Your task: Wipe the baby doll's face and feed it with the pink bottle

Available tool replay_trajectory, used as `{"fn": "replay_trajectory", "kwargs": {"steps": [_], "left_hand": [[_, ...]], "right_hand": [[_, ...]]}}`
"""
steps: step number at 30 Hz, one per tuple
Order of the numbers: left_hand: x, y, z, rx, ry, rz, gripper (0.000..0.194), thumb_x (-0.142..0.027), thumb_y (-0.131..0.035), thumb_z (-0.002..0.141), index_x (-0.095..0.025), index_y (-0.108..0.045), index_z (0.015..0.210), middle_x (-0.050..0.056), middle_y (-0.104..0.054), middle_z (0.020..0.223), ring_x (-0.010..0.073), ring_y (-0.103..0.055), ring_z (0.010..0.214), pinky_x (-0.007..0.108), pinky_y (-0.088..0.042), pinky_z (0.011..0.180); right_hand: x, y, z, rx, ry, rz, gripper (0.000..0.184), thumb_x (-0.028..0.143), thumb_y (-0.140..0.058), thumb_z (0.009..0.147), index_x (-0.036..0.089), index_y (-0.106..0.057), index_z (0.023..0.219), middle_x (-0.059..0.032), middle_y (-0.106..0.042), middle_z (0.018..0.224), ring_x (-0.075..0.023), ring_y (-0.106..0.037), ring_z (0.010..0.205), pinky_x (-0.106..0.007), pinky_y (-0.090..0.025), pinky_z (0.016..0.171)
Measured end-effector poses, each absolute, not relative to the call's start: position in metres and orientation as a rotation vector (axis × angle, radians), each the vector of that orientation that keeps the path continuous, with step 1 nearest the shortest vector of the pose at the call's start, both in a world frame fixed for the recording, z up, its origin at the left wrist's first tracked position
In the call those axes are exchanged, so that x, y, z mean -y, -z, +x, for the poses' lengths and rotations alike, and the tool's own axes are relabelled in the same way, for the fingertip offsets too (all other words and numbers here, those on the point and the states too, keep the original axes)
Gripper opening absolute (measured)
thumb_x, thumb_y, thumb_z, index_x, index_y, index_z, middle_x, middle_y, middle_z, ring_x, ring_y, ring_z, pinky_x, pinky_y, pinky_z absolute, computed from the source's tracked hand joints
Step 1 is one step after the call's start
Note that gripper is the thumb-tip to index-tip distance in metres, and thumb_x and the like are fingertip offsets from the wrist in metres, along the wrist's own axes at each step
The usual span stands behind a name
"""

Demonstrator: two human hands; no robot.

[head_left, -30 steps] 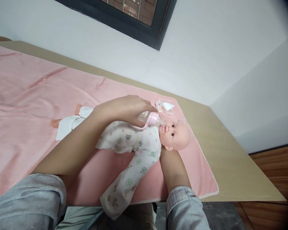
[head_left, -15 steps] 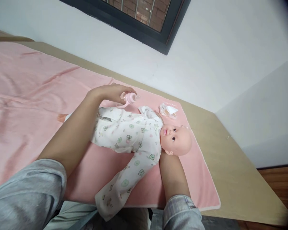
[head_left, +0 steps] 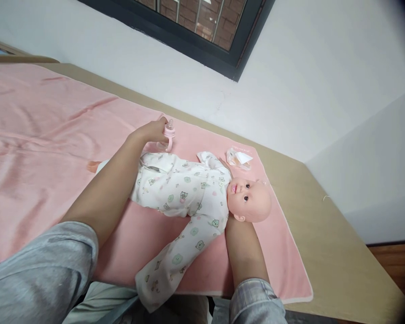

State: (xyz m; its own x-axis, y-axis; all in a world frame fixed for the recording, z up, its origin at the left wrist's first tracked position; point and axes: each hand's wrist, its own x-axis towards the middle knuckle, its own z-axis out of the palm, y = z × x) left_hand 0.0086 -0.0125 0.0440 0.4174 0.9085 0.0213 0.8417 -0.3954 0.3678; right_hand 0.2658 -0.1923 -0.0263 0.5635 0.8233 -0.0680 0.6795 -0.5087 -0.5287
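My left hand [head_left: 156, 131] reaches across the doll's legs, its fingers closed around a baby bottle [head_left: 169, 135] with a pink collar and handle. The bottle is upright at the blanket's far side, teat pointing up. A bald baby doll [head_left: 185, 189] in a white patterned outfit lies on its back, head to the right. Under its neck passes my right forearm [head_left: 245, 252]. Most of my right hand is hidden behind the doll; a sliver of skin [head_left: 225, 165] shows beyond its shoulder, too little to read the fingers.
A pink blanket [head_left: 121, 252] covers much of the wooden table [head_left: 327, 252]. Beyond the doll's shoulder lies a small clear plastic packet [head_left: 239, 158] with something white on it. A white wall [head_left: 273, 112] and a dark-framed window [head_left: 219, 58] rise behind the table.
My left hand has moved slightly left and turned the baby bottle from lying sideways to upright. The doll and my right arm keep their places; the view shifts slightly.
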Motion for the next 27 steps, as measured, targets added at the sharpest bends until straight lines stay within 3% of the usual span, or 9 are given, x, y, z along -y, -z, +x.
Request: {"fn": "replay_trajectory", "kwargs": {"steps": [5, 9, 11, 14, 16, 19, 21, 23, 27], "left_hand": [[0.017, -0.048, 0.008, -1.557, -0.243, 2.325, 0.085, -0.027, -0.066, 0.065, -0.008, -0.034, 0.141, 0.019, -0.064, 0.124, 0.0307, -0.064, 0.105, 0.029, -0.048, 0.074], [0.018, -0.05, 0.006, -1.593, -0.197, 2.308, 0.084, -0.029, -0.069, 0.066, -0.009, -0.035, 0.14, 0.019, -0.063, 0.126, 0.032, -0.064, 0.106, 0.029, -0.047, 0.073], [0.017, -0.049, 0.005, -1.614, -0.185, 2.327, 0.08, -0.029, -0.069, 0.068, -0.008, -0.037, 0.138, 0.02, -0.062, 0.128, 0.0325, -0.063, 0.109, 0.03, -0.048, 0.075], [0.015, -0.048, 0.001, -1.575, -0.191, 2.384, 0.068, -0.03, -0.067, 0.076, -0.009, -0.041, 0.135, 0.019, -0.062, 0.13, 0.0282, -0.061, 0.111, 0.028, -0.047, 0.079], [0.013, -0.049, -0.004, -1.56, -0.192, 2.382, 0.07, -0.031, -0.069, 0.078, -0.009, -0.039, 0.138, 0.018, -0.061, 0.131, 0.0258, -0.061, 0.11, 0.028, -0.047, 0.082], [0.017, -0.059, -0.014, -1.624, -0.206, 2.338, 0.087, -0.034, -0.072, 0.08, -0.007, -0.026, 0.148, 0.022, -0.055, 0.138, 0.0305, -0.058, 0.113, 0.035, -0.049, 0.086], [0.028, -0.071, -0.016, -1.645, -0.337, 2.376, 0.085, -0.038, -0.065, 0.086, -0.006, -0.02, 0.151, 0.025, -0.051, 0.141, 0.0345, -0.055, 0.116, 0.042, -0.049, 0.087], [0.045, -0.084, -0.01, -1.605, -0.62, 2.47, 0.073, -0.04, -0.056, 0.092, -0.006, -0.026, 0.149, 0.024, -0.053, 0.138, 0.0338, -0.054, 0.116, 0.046, -0.047, 0.092], [0.085, -0.103, 0.03, -1.128, -0.978, 2.665, 0.052, -0.042, -0.046, 0.098, -0.014, -0.043, 0.142, 0.015, -0.061, 0.129, 0.0255, -0.059, 0.112, 0.039, -0.046, 0.095]], "right_hand": [[0.203, -0.015, 0.245, 0.558, -0.203, -3.041, 0.047, 0.026, -0.075, 0.057, 0.028, -0.076, 0.105, -0.0133, -0.061, 0.134, -0.0495, -0.03, 0.145, -0.063, -0.025, 0.118], [0.206, -0.028, 0.236, 0.332, -0.177, -3.163, 0.054, 0.003, -0.073, 0.049, 0.026, -0.078, 0.098, -0.0127, -0.062, 0.132, -0.047, -0.023, 0.149, -0.052, -0.011, 0.125], [0.206, -0.026, 0.236, 0.33, -0.186, -3.189, 0.055, 0.0, -0.071, 0.048, 0.028, -0.078, 0.096, -0.011, -0.064, 0.13, -0.0462, -0.024, 0.149, -0.05, -0.009, 0.125], [0.205, -0.018, 0.24, 0.449, -0.19, -3.103, 0.049, 0.003, -0.071, 0.051, 0.026, -0.078, 0.093, -0.0125, -0.063, 0.129, -0.0501, -0.021, 0.148, -0.061, -0.01, 0.121], [0.203, -0.013, 0.242, 0.524, -0.221, -3.107, 0.048, 0.001, -0.073, 0.049, 0.027, -0.077, 0.09, -0.0122, -0.063, 0.13, -0.0522, -0.021, 0.147, -0.066, -0.011, 0.119], [0.201, -0.011, 0.244, 0.488, -0.255, -3.13, 0.063, -0.008, -0.073, 0.041, 0.029, -0.077, 0.091, -0.0098, -0.063, 0.132, -0.0547, -0.022, 0.146, -0.063, -0.008, 0.121], [0.2, -0.012, 0.243, 0.467, -0.211, -3.087, 0.068, -0.008, -0.074, 0.04, 0.03, -0.076, 0.096, -0.0093, -0.063, 0.131, -0.0554, -0.024, 0.145, -0.062, -0.006, 0.122], [0.201, -0.014, 0.24, 0.537, -0.138, -3.041, 0.064, -0.002, -0.075, 0.045, 0.028, -0.076, 0.101, -0.0094, -0.064, 0.129, -0.0534, -0.028, 0.144, -0.062, -0.007, 0.122], [0.202, -0.015, 0.235, 1.013, -0.165, -2.749, 0.048, 0.011, -0.073, 0.059, 0.021, -0.075, 0.106, -0.0119, -0.068, 0.122, -0.0473, -0.028, 0.147, -0.062, -0.013, 0.121]]}}
